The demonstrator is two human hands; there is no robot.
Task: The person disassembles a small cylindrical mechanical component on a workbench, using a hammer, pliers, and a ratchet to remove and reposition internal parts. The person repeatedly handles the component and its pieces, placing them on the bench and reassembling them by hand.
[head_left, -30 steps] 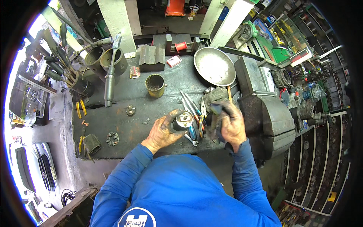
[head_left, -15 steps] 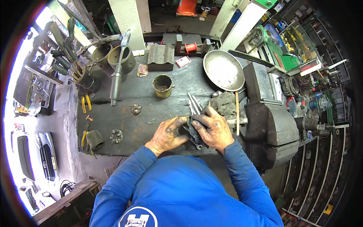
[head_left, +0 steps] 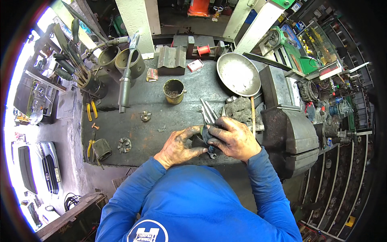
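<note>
Over the near middle of the workbench, my left hand (head_left: 178,146) curls its thumb and fingers around the left side of a small dark piece with a bluish, strip-like face (head_left: 206,134). Its exact kind is unclear. My right hand (head_left: 236,139) pinches the same piece from the right, its fingers partly covering it. Both hands are blackened with grime. Just beyond them lie several slim metal wrenches (head_left: 208,109). The open jaw of another wrench (head_left: 212,155) shows below the held piece. A grey crumpled rag (head_left: 240,110) rests beyond my right hand.
A rusty cup (head_left: 173,92) stands mid-bench, with a round metal pan (head_left: 238,75) behind it to the right. A large bench vise (head_left: 294,139) occupies the right. Small round parts (head_left: 124,145) and yellow-handled pliers (head_left: 92,110) lie left, near a pot of tools (head_left: 93,86).
My right hand has shifted slightly right and turned, with its fingers more over the dark piece. The piece has tilted between my hands. My left hand stays nearly in place.
</note>
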